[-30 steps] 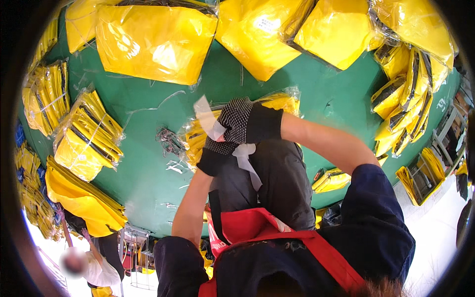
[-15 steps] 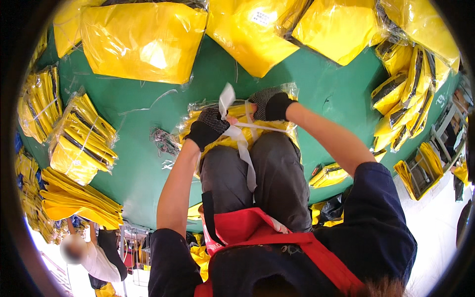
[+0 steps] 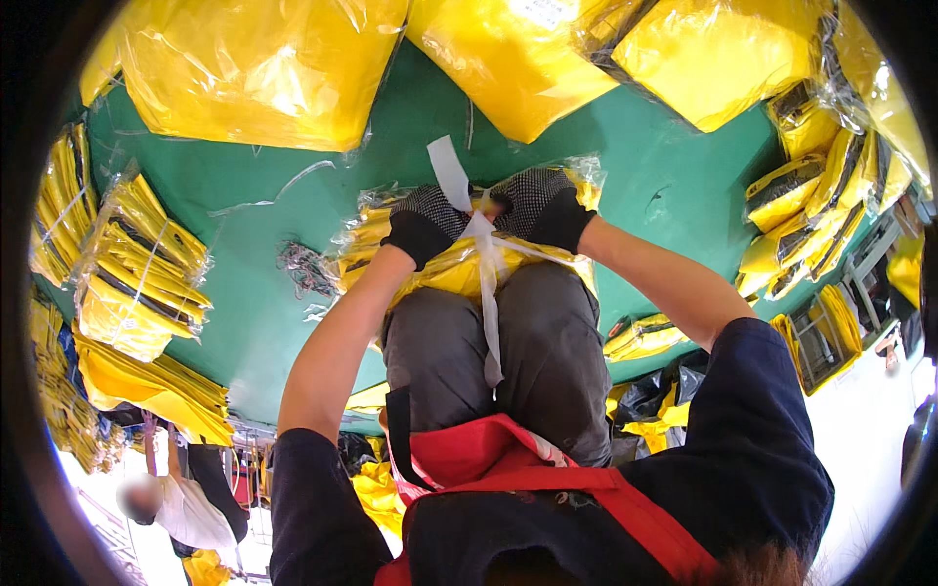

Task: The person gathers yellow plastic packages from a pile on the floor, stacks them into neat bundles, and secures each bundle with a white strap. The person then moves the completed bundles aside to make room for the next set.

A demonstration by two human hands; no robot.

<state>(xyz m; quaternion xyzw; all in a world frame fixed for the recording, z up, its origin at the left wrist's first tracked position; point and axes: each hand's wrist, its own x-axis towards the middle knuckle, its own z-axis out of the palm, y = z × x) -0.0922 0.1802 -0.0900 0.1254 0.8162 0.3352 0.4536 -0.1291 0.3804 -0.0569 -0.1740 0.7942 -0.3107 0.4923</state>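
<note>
A bundle of folded yellow pieces in clear plastic [image 3: 360, 254] lies on the green surface, with my knees pressed against its near side. A flat white strap [image 3: 489, 269] crosses the bundle; one tail sticks up and another hangs down between my thighs. My left hand [image 3: 430, 225], in a dark dotted glove, is closed on the strap at the crossing. My right hand [image 3: 542, 207], gloved alike, pinches the strap from the other side. The two hands nearly meet, and bare fingertips show between them. How the strap is looped under the fingers is hidden.
Large yellow wrapped packs [image 3: 254, 78] line the far side. Strapped yellow bundles [image 3: 147, 264] stand at left, and more yellow packs [image 3: 806, 195] are stacked at right. A tangle of string [image 3: 308, 271] lies left of my bundle. Another person [image 3: 186, 508] is at lower left.
My hands have drawn together at the strap's crossing, the right one coming down toward the left. The strap's upright tail has tilted left, and its hanging tail lies straighter.
</note>
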